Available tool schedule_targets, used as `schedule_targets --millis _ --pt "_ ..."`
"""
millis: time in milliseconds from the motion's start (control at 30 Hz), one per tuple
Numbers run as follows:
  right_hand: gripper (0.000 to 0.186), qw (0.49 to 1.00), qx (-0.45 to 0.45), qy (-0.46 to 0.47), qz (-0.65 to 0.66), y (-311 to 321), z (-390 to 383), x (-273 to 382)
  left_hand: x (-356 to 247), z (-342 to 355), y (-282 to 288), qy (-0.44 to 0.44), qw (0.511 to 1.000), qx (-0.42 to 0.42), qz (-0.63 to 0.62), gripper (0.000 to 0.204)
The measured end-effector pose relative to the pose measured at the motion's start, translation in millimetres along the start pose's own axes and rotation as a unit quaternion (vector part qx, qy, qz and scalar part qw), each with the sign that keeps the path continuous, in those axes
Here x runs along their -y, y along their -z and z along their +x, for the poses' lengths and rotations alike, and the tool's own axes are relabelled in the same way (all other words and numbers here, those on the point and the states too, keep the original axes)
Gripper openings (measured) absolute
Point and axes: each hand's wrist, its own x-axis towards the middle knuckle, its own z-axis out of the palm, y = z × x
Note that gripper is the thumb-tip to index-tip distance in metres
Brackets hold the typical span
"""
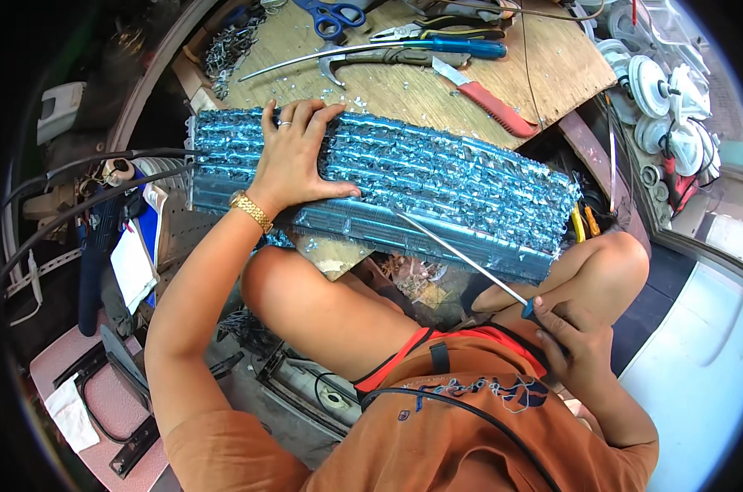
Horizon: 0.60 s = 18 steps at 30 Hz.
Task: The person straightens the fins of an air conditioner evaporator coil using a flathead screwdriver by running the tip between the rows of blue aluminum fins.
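A long metal coil block (437,176) with bright blue, shredded fins lies across the wooden board above my legs. My left hand (297,160) grips it on the left part, fingers over the far edge and thumb spread along the fins. My right hand (568,344) is closed around the handle of a long thin screwdriver (470,266), whose tip rests at the coil's lower band of straighter fins, right of my left thumb. Two dark cables (100,164) reach toward the coil's left end.
The board (552,74) holds scissors (326,16), pliers (470,31), another screwdriver (478,47), a hammer (351,64) and a red-handled knife (494,107). White plastic discs (650,86) crowd the right. A pink chair (125,385) stands lower left; my bare legs are below the coil.
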Motion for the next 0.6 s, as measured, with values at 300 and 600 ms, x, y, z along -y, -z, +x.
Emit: schedule_targets --millis 300,600 --pt "0.051 1.0 -0.001 -0.022 0.018 2.3 9.2 8.9 -2.6 0.7 0.1 0.003 1.0 0.0 0.001 0.125" --pt "0.053 0.989 0.033 -0.042 0.138 21.2 -26.4 -34.1 5.4 3.6 0.6 -0.013 1.0 -0.013 0.01 0.125"
